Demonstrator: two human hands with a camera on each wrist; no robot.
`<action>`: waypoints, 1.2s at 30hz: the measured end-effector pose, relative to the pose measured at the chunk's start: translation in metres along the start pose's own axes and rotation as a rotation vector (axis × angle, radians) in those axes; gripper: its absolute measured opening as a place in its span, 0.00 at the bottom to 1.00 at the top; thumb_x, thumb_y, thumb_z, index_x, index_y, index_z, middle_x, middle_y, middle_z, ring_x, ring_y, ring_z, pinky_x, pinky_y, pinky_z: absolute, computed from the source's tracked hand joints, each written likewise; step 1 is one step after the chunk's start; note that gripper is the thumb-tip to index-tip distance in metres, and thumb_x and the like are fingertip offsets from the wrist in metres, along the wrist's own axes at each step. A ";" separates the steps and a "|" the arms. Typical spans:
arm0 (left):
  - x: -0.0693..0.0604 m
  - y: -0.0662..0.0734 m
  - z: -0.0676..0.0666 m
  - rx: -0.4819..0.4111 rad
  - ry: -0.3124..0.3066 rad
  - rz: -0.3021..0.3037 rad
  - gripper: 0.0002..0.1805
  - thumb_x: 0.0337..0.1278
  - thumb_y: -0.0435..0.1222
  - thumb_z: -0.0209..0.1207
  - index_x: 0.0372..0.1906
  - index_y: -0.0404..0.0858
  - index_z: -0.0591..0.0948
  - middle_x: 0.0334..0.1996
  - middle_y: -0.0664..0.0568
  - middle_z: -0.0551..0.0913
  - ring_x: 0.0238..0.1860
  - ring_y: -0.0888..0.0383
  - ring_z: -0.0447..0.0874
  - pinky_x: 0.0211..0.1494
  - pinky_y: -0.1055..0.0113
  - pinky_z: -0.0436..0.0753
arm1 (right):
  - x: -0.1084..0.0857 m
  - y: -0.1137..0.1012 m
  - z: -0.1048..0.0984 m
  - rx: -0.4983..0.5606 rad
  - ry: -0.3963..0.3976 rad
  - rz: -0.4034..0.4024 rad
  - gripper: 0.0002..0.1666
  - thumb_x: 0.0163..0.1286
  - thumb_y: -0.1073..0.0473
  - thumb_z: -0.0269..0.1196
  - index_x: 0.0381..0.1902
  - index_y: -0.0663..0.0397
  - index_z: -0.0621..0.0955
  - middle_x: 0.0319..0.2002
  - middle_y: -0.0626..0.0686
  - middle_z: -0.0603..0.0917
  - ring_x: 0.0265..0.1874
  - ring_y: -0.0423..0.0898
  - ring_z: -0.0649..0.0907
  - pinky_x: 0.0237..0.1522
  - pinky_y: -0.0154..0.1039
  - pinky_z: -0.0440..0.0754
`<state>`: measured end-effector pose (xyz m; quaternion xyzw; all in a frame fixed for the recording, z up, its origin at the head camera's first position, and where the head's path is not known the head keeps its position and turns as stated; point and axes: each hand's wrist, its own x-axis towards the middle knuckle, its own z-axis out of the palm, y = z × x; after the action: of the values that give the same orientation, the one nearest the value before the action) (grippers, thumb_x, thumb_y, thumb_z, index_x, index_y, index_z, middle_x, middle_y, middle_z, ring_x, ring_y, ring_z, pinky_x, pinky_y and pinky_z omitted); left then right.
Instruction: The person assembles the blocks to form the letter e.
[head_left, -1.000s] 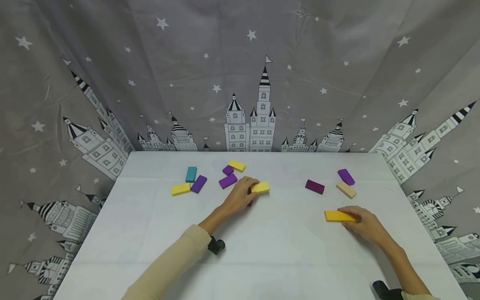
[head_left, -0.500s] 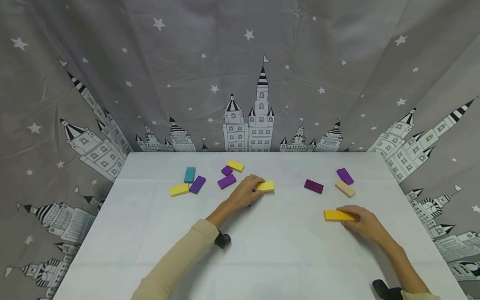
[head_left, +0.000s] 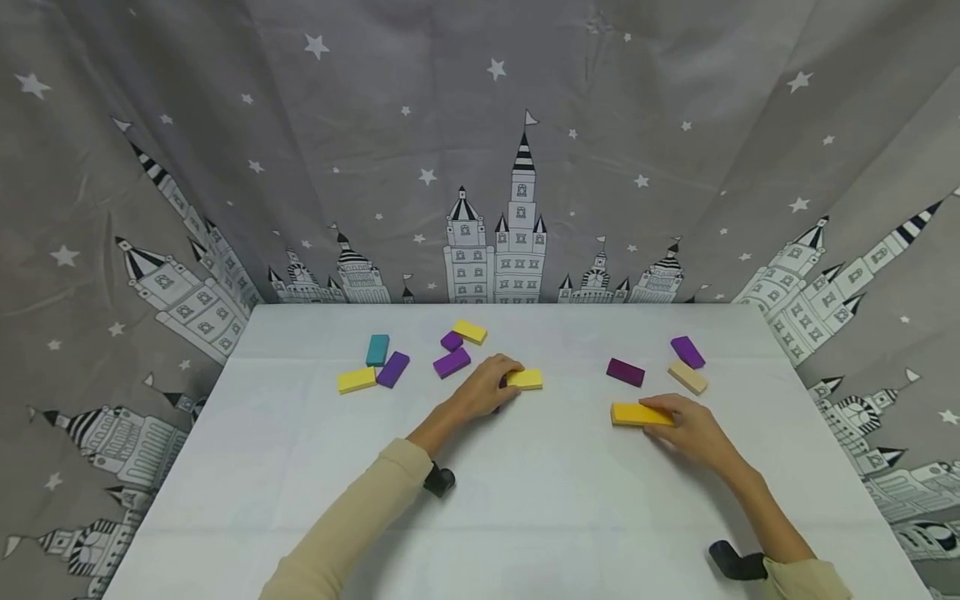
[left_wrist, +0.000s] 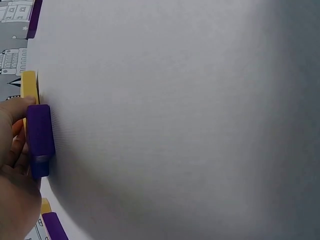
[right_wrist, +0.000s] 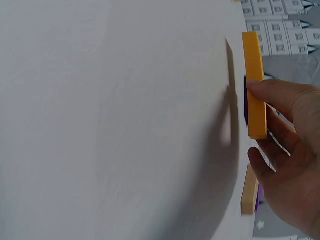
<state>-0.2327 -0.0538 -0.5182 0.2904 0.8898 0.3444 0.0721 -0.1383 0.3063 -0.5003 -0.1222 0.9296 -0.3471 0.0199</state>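
Observation:
My left hand pinches a yellow block over the middle of the table. A purple block and a darker blue-purple end show right by the left fingers in the left wrist view; whether the hand holds them too, I cannot tell. On the right, my right hand grips one end of an orange-yellow block between thumb and fingers. That block's shadow falls apart from it in the right wrist view, so it is held off the table. A dark purple block lies beyond it.
Behind the right hand lie a tan block and a purple block. Further left are a teal block, yellow blocks and purple blocks. A grey castle-print curtain hangs behind the white table.
My right hand has moved left with the orange-yellow block. The left hand shifted a little right with its yellow block, then slightly back left and nearer.

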 end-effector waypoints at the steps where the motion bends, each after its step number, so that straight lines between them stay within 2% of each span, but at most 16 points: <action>1: 0.000 0.000 -0.001 0.002 -0.004 -0.004 0.20 0.65 0.32 0.63 0.60 0.31 0.78 0.55 0.42 0.79 0.59 0.48 0.75 0.66 0.56 0.72 | 0.005 -0.003 0.003 0.004 0.001 -0.008 0.22 0.63 0.66 0.70 0.56 0.64 0.82 0.53 0.63 0.83 0.55 0.62 0.79 0.60 0.62 0.73; 7: -0.002 0.001 -0.003 0.011 -0.021 -0.014 0.20 0.64 0.31 0.63 0.60 0.30 0.78 0.55 0.41 0.79 0.59 0.48 0.75 0.66 0.56 0.71 | 0.031 -0.020 0.021 0.003 0.000 -0.063 0.22 0.63 0.67 0.70 0.56 0.65 0.82 0.52 0.63 0.83 0.54 0.61 0.80 0.59 0.59 0.74; 14: -0.001 0.000 -0.004 0.014 -0.050 -0.030 0.20 0.65 0.31 0.62 0.60 0.31 0.78 0.57 0.41 0.77 0.60 0.48 0.74 0.67 0.56 0.71 | 0.054 -0.027 0.039 0.030 -0.003 -0.102 0.21 0.63 0.68 0.69 0.55 0.65 0.83 0.50 0.61 0.85 0.51 0.58 0.81 0.58 0.56 0.76; 24: -0.001 -0.003 -0.005 0.021 -0.088 -0.065 0.21 0.67 0.33 0.62 0.61 0.33 0.77 0.59 0.43 0.77 0.62 0.49 0.72 0.68 0.57 0.69 | 0.069 -0.036 0.055 0.066 -0.011 -0.099 0.21 0.64 0.68 0.68 0.56 0.65 0.82 0.52 0.61 0.84 0.52 0.58 0.81 0.58 0.56 0.77; 36: -0.003 0.000 -0.008 0.011 -0.092 -0.046 0.20 0.66 0.32 0.62 0.61 0.32 0.78 0.57 0.42 0.77 0.60 0.48 0.73 0.66 0.55 0.71 | 0.079 -0.043 0.062 0.059 -0.031 -0.104 0.22 0.64 0.68 0.69 0.56 0.64 0.82 0.53 0.61 0.83 0.55 0.58 0.80 0.60 0.55 0.75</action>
<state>-0.2326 -0.0602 -0.5128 0.2858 0.8940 0.3239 0.1192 -0.1979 0.2158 -0.5155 -0.1750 0.9109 -0.3731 0.0201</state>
